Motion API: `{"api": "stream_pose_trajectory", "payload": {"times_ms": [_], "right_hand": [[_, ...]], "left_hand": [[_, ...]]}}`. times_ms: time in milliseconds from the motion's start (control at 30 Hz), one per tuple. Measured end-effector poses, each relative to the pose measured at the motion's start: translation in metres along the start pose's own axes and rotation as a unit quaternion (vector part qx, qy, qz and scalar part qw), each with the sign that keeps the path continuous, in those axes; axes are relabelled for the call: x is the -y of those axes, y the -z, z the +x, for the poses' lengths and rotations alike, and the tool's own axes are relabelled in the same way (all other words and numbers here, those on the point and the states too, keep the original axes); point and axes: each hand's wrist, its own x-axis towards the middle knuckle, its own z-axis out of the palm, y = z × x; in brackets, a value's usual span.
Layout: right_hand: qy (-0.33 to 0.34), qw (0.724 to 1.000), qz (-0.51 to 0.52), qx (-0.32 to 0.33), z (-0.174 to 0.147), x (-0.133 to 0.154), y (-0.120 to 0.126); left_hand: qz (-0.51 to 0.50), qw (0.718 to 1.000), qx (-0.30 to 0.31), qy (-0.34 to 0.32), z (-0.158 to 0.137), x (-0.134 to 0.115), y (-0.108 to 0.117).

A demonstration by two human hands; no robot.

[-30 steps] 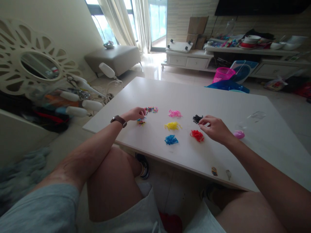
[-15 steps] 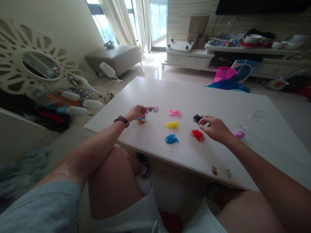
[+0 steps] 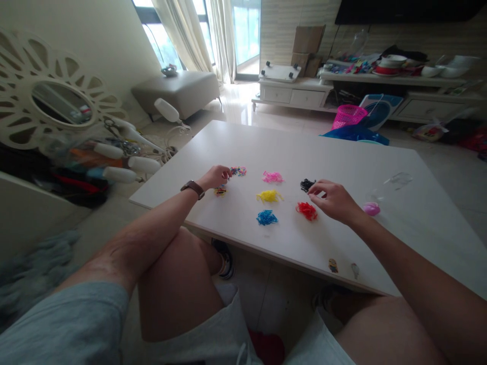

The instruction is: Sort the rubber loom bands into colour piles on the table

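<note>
My left hand (image 3: 217,176) is bent down over the table, fingers pinched together beside a mixed-colour pile of small rubber bands (image 3: 239,171). A second mixed pile (image 3: 219,191) lies just below that hand. On the right, my right hand (image 3: 330,196) has thumb and fingertips closed at the edge of a black pile of bands (image 3: 306,185). What either pinch holds is too small to make out. Between the hands lie a pink pile (image 3: 273,177), a yellow pile (image 3: 269,196) and a blue pile (image 3: 267,217). A red pile (image 3: 306,211) sits below the right fingertips.
The white table (image 3: 228,238) spans the view. Right of my right hand are a purple item (image 3: 372,208) and a clear plastic box (image 3: 398,180). A cartoon-figure sticker (image 3: 333,265) is near the front edge. A pink basket (image 3: 348,116) stands beyond the table.
Both hands stay almost in place, with fingers still pinched. The view has shifted slightly, and the piles look unchanged.
</note>
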Motion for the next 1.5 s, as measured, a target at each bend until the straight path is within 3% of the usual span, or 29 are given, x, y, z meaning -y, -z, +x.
{"api": "stream_pose_trajectory", "payload": {"times_ms": [300,933,1200,1400,1500], "right_hand": [[0.007,1.0,0.007,0.004,0.0,0.001,-0.001],[0.016,1.0,0.016,0.01,0.0,0.0,-0.002],[0.008,0.999,0.028,0.018,0.0,0.008,0.002],[0.01,0.999,0.032,0.017,-0.001,0.011,0.002],[0.008,0.999,0.032,0.016,-0.002,0.013,0.003]], "left_hand": [[-0.036,0.997,-0.055,-0.044,0.004,-0.005,-0.002],[-0.256,0.967,-0.003,0.004,0.028,-0.055,-0.043],[-0.311,0.947,-0.055,0.052,0.035,-0.072,-0.054],[-0.404,0.907,-0.073,0.095,0.043,-0.087,-0.07],[-0.399,0.908,-0.086,0.094,0.048,-0.095,-0.079]]}}
